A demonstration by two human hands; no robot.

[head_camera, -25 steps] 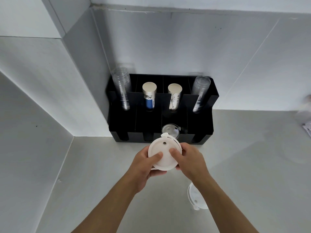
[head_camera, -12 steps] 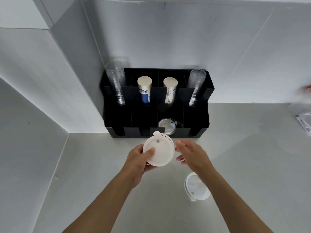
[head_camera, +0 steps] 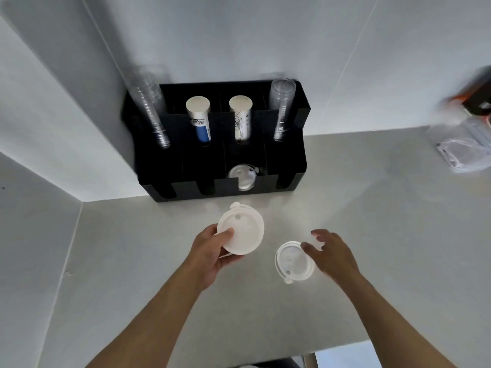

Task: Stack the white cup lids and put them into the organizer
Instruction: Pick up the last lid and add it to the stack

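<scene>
Item: white cup lids, two groups on or above a grey worktop (head_camera: 372,208). A stack of white lids (head_camera: 240,229) is gripped in the left hand (head_camera: 212,252), the thumb laid across the top face near its 8 o'clock edge and the other fingers closed beneath; the stack is tilted, its tab at 12 o'clock, and is held clear of the worktop just in front of the organizer. A single white lid (head_camera: 293,261) is seen flat on the worktop at 4 o'clock from the held stack, its tab at 6 o'clock. The right hand (head_camera: 332,254) is spread open with nothing in it, fingers extended above the lid's 2 o'clock edge; whether the fingertips touch the rim cannot be told. A black organizer (head_camera: 287,166) is set against the wall at 12 o'clock from both hands. Its rear row is filled, from 9 o'clock to 3 o'clock, by a sleeve of clear cups (head_camera: 150,110), a paper cup stack with blue print (head_camera: 199,118), a paper cup stack with dark line print (head_camera: 241,115) and a second sleeve of clear cups (head_camera: 281,110). Clear lids (head_camera: 241,179) are lodged in the third front slot, directly at 12 o'clock from the held stack. Blurred packaging (head_camera: 467,147) is noted at the 2 o'clock margin of the worktop, well apart from the hands.
</scene>
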